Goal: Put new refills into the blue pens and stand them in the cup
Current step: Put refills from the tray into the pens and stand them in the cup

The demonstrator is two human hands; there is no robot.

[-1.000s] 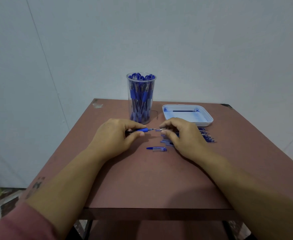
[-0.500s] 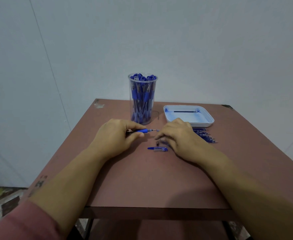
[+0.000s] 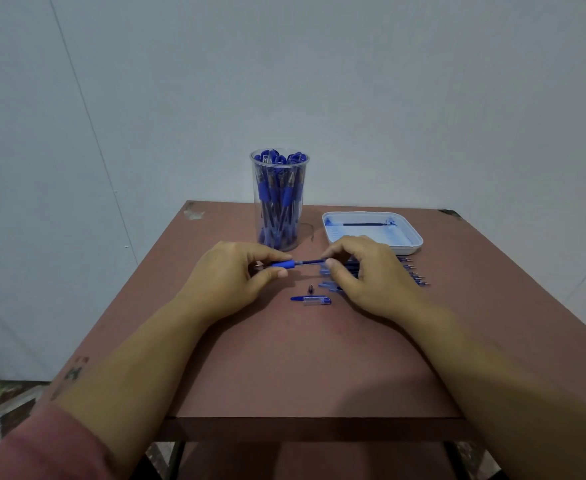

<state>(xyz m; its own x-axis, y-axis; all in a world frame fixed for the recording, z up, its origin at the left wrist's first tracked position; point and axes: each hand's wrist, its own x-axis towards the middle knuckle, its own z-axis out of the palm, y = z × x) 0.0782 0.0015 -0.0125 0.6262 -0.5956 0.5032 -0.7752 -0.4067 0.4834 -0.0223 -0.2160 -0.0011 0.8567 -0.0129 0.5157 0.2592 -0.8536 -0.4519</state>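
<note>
The left hand [image 3: 227,277] grips the blue-gripped clear pen barrel [image 3: 282,264] steady, letting the right hand [image 3: 364,271] pinch the thin dark-blue refill [image 3: 310,261] at its open end.

Left hand [image 3: 227,275] grips blue pen [image 3: 281,265] level above table [image 3: 302,358]; right hand [image 3: 364,271] pinches refill [image 3: 310,261] at its tip; cap [image 3: 311,300], small nib piece [image 3: 309,289] lie below; cup [image 3: 279,199] behind; tray [image 3: 371,232] right.
</note>
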